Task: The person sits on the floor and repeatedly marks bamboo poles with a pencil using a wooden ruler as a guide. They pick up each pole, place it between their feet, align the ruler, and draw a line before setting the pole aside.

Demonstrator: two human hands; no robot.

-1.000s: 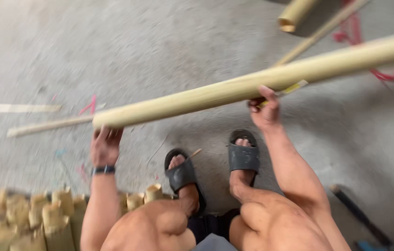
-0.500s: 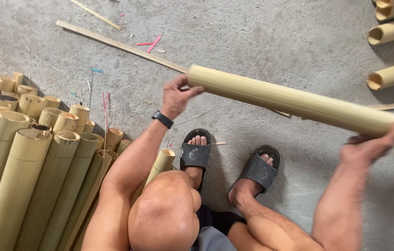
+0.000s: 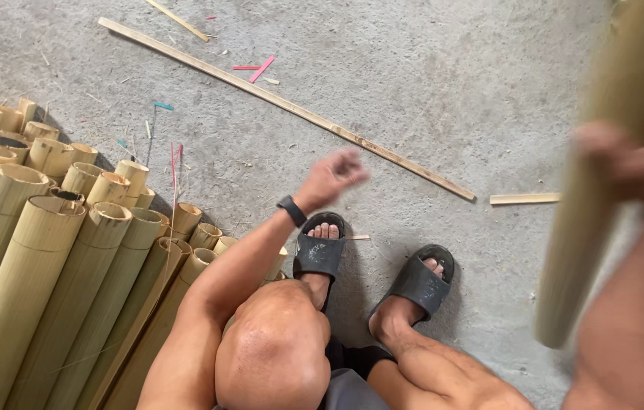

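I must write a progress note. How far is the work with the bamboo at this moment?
Done: many cut bamboo poles lie stacked on the concrete floor beside the person's left leg. In hand: the right hand, blurred, grips one more bamboo pole, held steeply; the left hand is free in the air. Left: that pole is not on the stack.

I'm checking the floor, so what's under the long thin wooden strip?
Only bare concrete floor shows beneath the long thin strip, with pink scraps beside it. Whatever lies directly under its length is covered.
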